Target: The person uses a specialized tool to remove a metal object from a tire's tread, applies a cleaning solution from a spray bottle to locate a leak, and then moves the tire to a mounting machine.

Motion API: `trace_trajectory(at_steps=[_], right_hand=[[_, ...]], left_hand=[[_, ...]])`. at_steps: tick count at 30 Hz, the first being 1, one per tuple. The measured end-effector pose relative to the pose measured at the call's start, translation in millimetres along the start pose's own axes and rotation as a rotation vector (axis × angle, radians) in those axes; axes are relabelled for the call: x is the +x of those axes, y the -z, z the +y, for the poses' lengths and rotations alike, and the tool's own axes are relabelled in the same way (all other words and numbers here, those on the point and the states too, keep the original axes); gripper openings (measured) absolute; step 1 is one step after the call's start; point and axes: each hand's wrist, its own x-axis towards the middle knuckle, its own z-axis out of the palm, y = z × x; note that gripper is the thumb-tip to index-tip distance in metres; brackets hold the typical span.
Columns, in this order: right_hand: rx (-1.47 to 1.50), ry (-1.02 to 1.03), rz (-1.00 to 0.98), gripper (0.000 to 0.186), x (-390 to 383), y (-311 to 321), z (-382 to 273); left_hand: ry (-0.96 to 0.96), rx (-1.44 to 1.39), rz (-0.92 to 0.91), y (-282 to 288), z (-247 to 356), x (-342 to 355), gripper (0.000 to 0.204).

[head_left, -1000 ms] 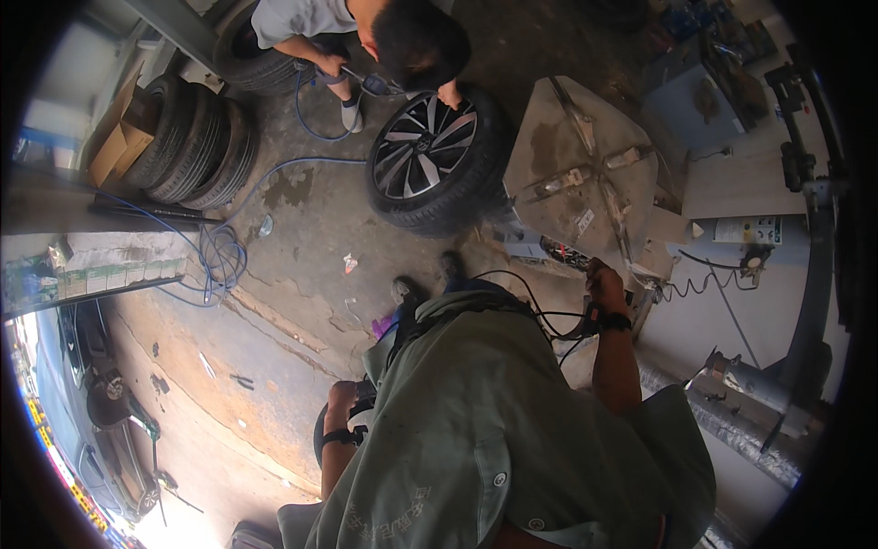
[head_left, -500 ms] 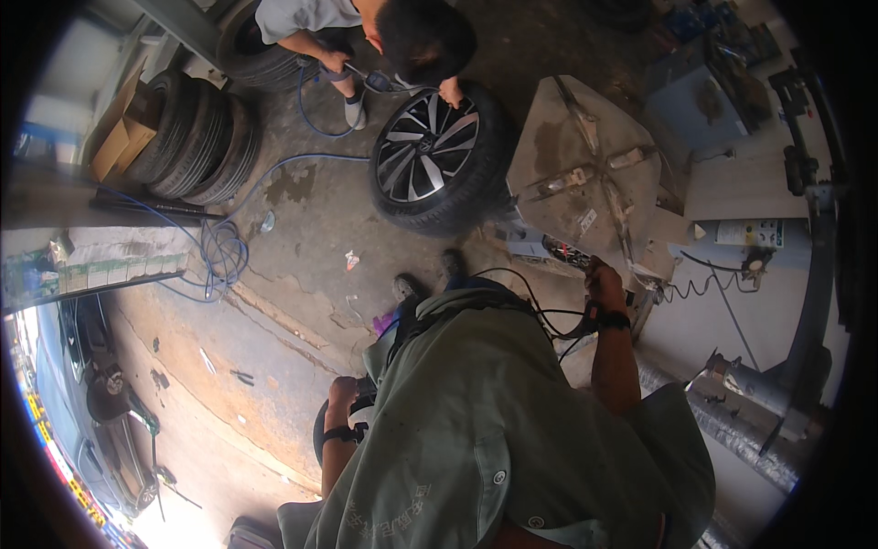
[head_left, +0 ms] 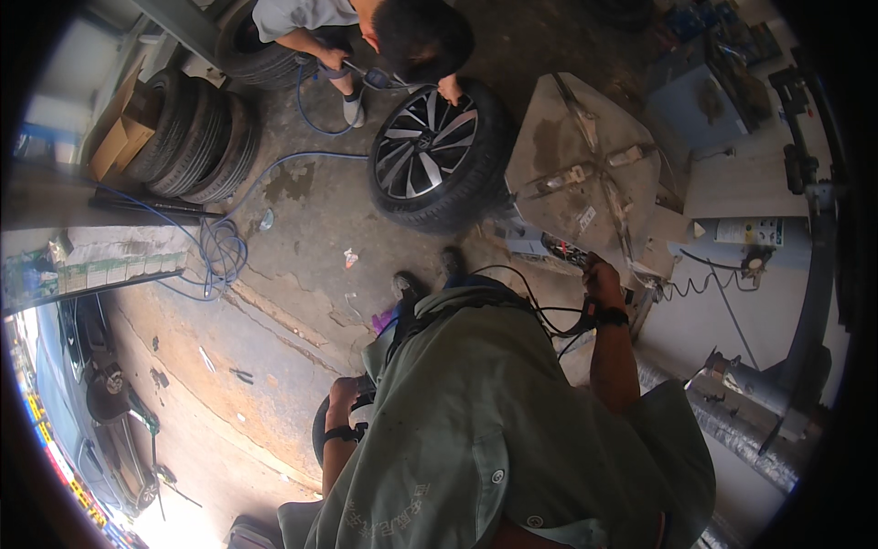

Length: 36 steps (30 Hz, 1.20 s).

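My left hand (head_left: pixel 344 393) is down by my left hip, its fingers curled against a dark rounded thing (head_left: pixel 320 428), perhaps a tyre, mostly hidden by my arm and shirt. My right hand (head_left: pixel 601 278) is closed beside the lower edge of the tyre changer's turntable (head_left: pixel 549 137); what its fingers hold is too small to make out. Ahead of my feet, a wheel with a black tyre (head_left: pixel 439 218) and a two-tone alloy rim (head_left: pixel 422 146) leans tilted by the turntable. A crouching co-worker (head_left: pixel 311 18) touches its rim with one hand and holds an air-hose gauge (head_left: pixel 377 79) in the other.
A blue air hose (head_left: pixel 219 252) lies coiled on the floor at left. Stacked tyres (head_left: pixel 192 137) stand behind it with a cardboard box (head_left: pixel 126 128). Pliers (head_left: pixel 241 376) lie on the floor. A grey cabinet (head_left: pixel 704 101) is at far right; a car (head_left: pixel 69 393) stands at left.
The view has shifted very slightly. Both my hands stay where they were, and the co-worker's hands remain at the wheel and gauge.
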Motion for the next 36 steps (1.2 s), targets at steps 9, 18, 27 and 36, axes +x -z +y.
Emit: trace_trajectory(at_steps=[9, 18, 27, 36], right_hand=[[-0.035, -0.040, -0.019, 0.050, 4.8, 9.2, -0.5], [0.035, -0.009, 0.102, 0.046, -6.0, -6.3, 1.0], [0.009, 0.007, 0.030, 0.046, -0.5, 0.5, 7.2], [-0.036, -0.014, -0.015, 0.046, 6.5, -0.2, 4.4]], left_hand=[[-0.144, 0.248, 0.052, 5.9, 22.7, -27.4, 0.032], [-0.165, 0.338, 0.082, 8.8, 33.4, -37.7, 0.033], [-0.171, 0.374, 0.065, 11.2, 45.0, -43.5, 0.034], [-0.290, 0.525, 0.059, 10.6, 18.1, -17.6, 0.033]])
